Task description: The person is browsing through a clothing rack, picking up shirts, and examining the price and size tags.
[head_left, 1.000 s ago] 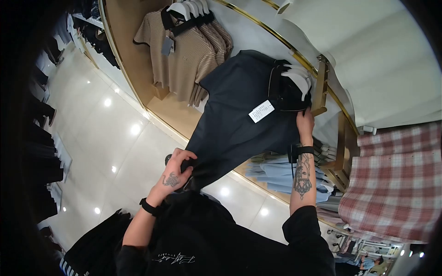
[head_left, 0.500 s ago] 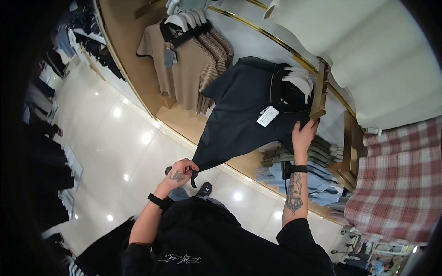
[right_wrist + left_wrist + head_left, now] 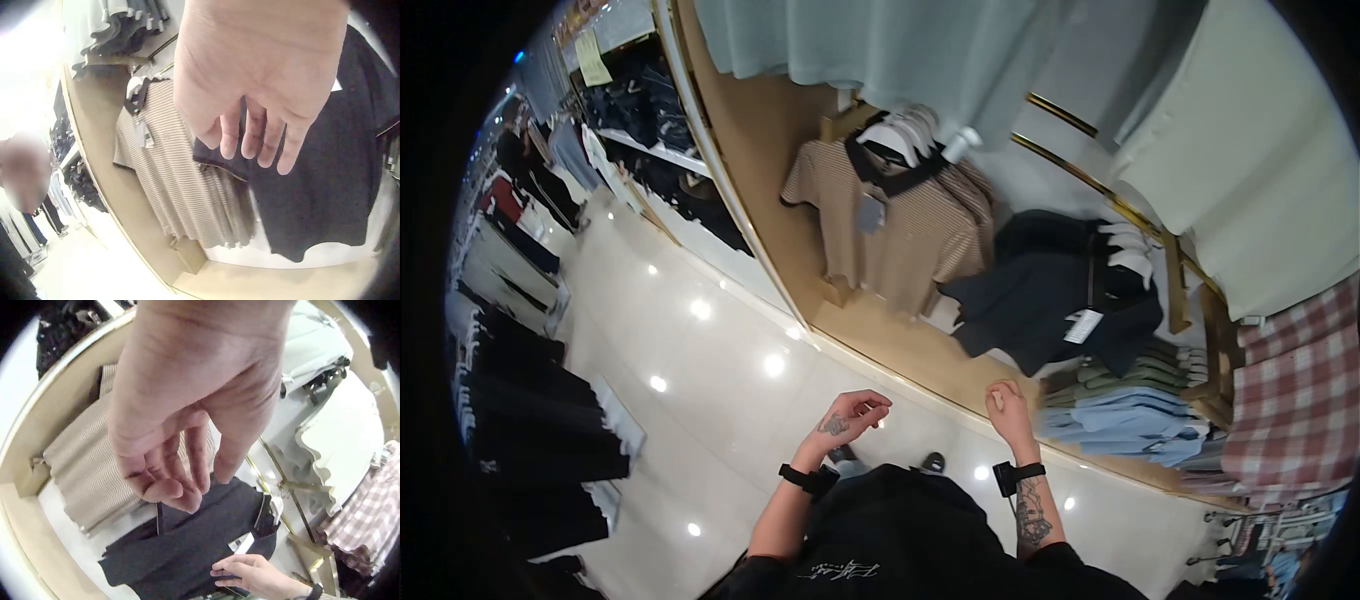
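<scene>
A dark navy shirt [image 3: 1025,305] with a white tag [image 3: 1084,326] hangs from white hangers at the front of a rail. My left hand [image 3: 852,416] hovers over the floor in front of the rack, fingers loosely curled around nothing. To its right my right hand [image 3: 1008,412] is held below the shirt's hem, also without anything in it. In the right wrist view the fingers [image 3: 255,137] hang down loosely, with the navy shirt [image 3: 319,187] behind them. Beside the navy shirt, to the left, hang brown striped polo shirts [image 3: 865,240] with black collars.
Folded-looking rows of green and light blue shirts [image 3: 1120,420] hang low at the right. A wooden ledge [image 3: 880,350] runs under the rack. Red plaid cloth [image 3: 1290,390] hangs at the far right, dark garments [image 3: 540,410] at the left. A gold rail [image 3: 1060,150] crosses above.
The left hand has let go of the navy shirt's lower edge, and the shirt now hangs down. The right hand has moved away from the shirt. The view has shifted back from the rack.
</scene>
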A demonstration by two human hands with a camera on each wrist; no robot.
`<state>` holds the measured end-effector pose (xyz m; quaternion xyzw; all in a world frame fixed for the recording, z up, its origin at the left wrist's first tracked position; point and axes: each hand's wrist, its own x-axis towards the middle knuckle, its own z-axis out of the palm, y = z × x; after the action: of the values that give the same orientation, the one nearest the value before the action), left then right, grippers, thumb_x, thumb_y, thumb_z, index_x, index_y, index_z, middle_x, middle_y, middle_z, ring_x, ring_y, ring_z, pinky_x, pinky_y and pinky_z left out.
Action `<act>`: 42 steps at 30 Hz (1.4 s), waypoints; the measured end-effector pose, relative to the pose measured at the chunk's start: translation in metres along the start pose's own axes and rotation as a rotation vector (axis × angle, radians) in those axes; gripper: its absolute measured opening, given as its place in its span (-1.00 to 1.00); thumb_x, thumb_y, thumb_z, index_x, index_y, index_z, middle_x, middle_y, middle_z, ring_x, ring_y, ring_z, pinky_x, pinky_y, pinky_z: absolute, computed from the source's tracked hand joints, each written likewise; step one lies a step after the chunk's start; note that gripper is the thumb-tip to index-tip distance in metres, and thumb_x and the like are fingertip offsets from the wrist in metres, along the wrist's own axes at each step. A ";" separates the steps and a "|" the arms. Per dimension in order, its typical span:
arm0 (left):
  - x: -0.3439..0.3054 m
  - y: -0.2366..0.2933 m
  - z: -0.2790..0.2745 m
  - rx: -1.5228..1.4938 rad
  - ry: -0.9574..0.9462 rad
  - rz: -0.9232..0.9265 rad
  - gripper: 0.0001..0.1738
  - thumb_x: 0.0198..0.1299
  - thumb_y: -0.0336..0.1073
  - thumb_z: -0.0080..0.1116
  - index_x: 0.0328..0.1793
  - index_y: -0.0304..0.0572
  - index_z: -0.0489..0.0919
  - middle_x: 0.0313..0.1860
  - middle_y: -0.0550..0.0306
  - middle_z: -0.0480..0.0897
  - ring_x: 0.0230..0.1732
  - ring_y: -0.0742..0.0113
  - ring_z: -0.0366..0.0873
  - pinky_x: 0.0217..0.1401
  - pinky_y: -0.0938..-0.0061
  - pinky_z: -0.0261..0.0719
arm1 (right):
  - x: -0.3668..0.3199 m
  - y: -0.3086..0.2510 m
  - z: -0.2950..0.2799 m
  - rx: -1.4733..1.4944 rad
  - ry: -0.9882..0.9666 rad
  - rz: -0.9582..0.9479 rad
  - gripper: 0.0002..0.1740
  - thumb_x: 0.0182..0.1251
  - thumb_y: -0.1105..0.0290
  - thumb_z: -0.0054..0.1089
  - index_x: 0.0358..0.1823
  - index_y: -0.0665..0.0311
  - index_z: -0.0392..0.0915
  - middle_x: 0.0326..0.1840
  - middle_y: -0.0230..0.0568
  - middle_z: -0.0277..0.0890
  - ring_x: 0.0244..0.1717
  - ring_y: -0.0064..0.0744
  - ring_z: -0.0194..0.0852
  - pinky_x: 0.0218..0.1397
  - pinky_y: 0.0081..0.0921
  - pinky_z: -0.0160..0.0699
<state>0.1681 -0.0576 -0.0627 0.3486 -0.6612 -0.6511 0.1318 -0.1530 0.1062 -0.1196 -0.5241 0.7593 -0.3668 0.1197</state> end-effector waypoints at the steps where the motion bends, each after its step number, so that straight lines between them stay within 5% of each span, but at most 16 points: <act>1: -0.005 0.000 -0.021 -0.017 0.036 -0.006 -0.80 0.46 -0.30 0.27 0.05 -0.26 0.74 -0.28 0.25 0.73 -0.30 0.53 0.66 -0.19 0.56 0.62 | 0.011 -0.016 0.014 0.001 -0.002 -0.028 -0.87 0.34 0.48 0.23 -0.14 0.35 0.62 -0.02 0.09 0.59 0.04 0.18 0.59 0.14 -0.10 0.60; 8: -0.020 -0.037 -0.125 -0.173 0.172 -0.001 -0.82 0.46 -0.30 0.27 0.04 -0.22 0.74 -0.33 0.33 0.69 -0.34 0.61 0.56 -0.28 0.62 0.51 | 0.078 -0.129 0.078 0.058 -0.010 -0.094 -0.78 0.41 0.40 0.20 -0.01 0.36 0.58 0.02 0.07 0.56 0.06 0.17 0.57 0.16 -0.10 0.59; 15: -0.001 -0.034 -0.188 -0.101 0.151 -0.029 -0.79 0.47 -0.27 0.28 0.07 -0.22 0.73 -0.36 0.35 0.66 -0.34 0.61 0.56 -0.25 0.62 0.53 | 0.139 -0.174 0.076 -0.070 0.080 -0.153 -0.66 0.40 0.37 0.24 0.12 0.37 0.53 0.04 0.06 0.52 0.18 0.13 0.51 0.23 -0.12 0.55; 20: 0.054 0.049 -0.221 -0.036 0.023 0.166 -0.82 0.46 -0.34 0.30 0.07 -0.25 0.71 -0.28 0.37 0.67 -0.29 0.65 0.55 -0.24 0.68 0.51 | 0.209 -0.195 0.052 -0.162 0.226 -0.139 -0.58 0.39 0.34 0.28 0.19 0.40 0.50 0.11 0.09 0.52 0.21 0.13 0.49 0.25 -0.10 0.53; 23: 0.086 0.141 -0.238 -0.011 0.060 0.375 -0.81 0.46 -0.37 0.29 0.09 -0.29 0.71 -0.24 0.38 0.66 -0.24 0.68 0.53 -0.17 0.71 0.48 | 0.257 -0.189 0.045 -0.248 0.387 -0.249 -0.51 0.38 0.31 0.28 0.26 0.39 0.47 0.18 0.12 0.52 0.22 0.15 0.50 0.25 -0.07 0.53; 30: 0.123 0.332 -0.242 0.187 -0.130 0.727 -0.66 0.41 -0.43 0.27 0.28 -0.28 0.63 -0.15 0.30 0.60 -0.18 0.63 0.52 -0.09 0.64 0.51 | 0.338 -0.166 0.074 -0.328 0.417 -0.139 -0.39 0.39 0.17 0.31 0.34 0.36 0.41 0.24 0.15 0.47 0.27 0.19 0.45 0.29 -0.03 0.50; 36: 0.201 0.389 -0.224 0.272 -0.194 0.916 -0.31 0.41 -0.34 0.29 0.63 -0.19 0.35 0.13 0.11 0.52 -0.12 0.55 0.54 0.01 0.58 0.55 | 0.361 -0.150 0.089 -0.411 0.489 -0.172 -0.46 0.46 0.06 0.28 0.15 0.41 0.48 -0.01 0.15 0.59 -0.05 0.23 0.63 -0.05 -0.01 0.63; 42: 0.244 0.404 -0.236 0.275 -0.212 0.907 -0.28 0.51 -0.38 0.08 0.74 -0.14 0.18 0.39 -0.05 0.50 0.12 0.38 0.61 0.19 0.46 0.56 | 0.350 -0.154 0.099 -0.346 0.500 -0.079 -0.55 0.48 0.07 0.29 0.06 0.35 0.55 -0.27 0.07 0.65 -0.24 0.17 0.68 -0.24 -0.03 0.62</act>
<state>0.0233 -0.4307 0.2818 -0.0287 -0.8362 -0.4663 0.2870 -0.1360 -0.2738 -0.0133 -0.4592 0.7955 -0.3540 -0.1761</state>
